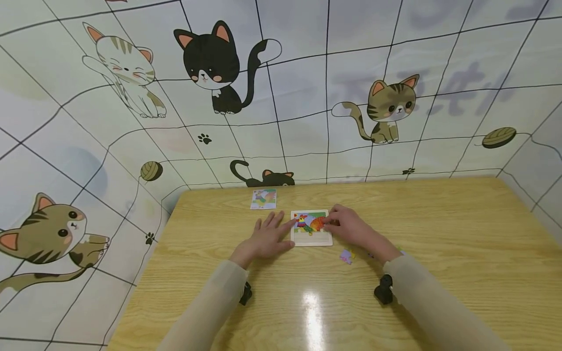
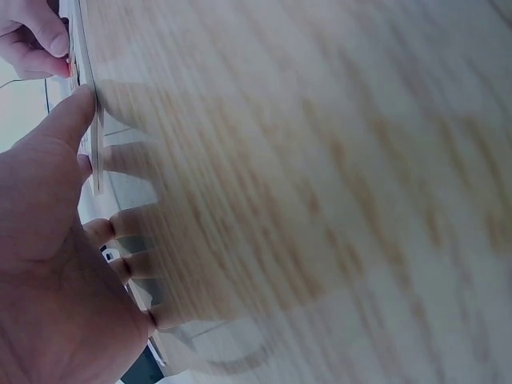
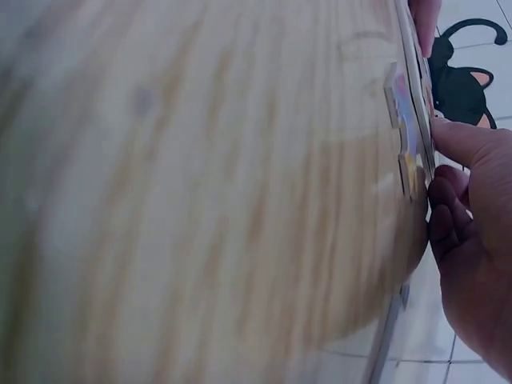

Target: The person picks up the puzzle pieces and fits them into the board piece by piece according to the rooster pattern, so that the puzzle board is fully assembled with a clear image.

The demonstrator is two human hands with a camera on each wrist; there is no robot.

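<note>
A small jigsaw puzzle (image 1: 311,241) in a white frame lies on the table, its upper part filled with a colourful rooster picture and its lower part bare. My left hand (image 1: 269,239) rests at the frame's left side with fingers spread, the index fingertip on the picture's left edge and the thumb at the lower left corner. At the right side, my right hand (image 1: 349,225) pinches an orange puzzle piece (image 1: 322,223) between thumb and fingertip at the rooster's tail. The fingers partly hide that piece. In the right wrist view, the other fingers of the right hand (image 3: 476,232) curl beneath the thumb.
Loose purple and yellow puzzle pieces (image 1: 347,256) lie below the right hand, some partly hidden by the forearm. A picture card (image 1: 264,199) lies behind the left hand. The wooden table (image 1: 461,234) meets a cat-patterned wall covering (image 1: 307,107) at the back.
</note>
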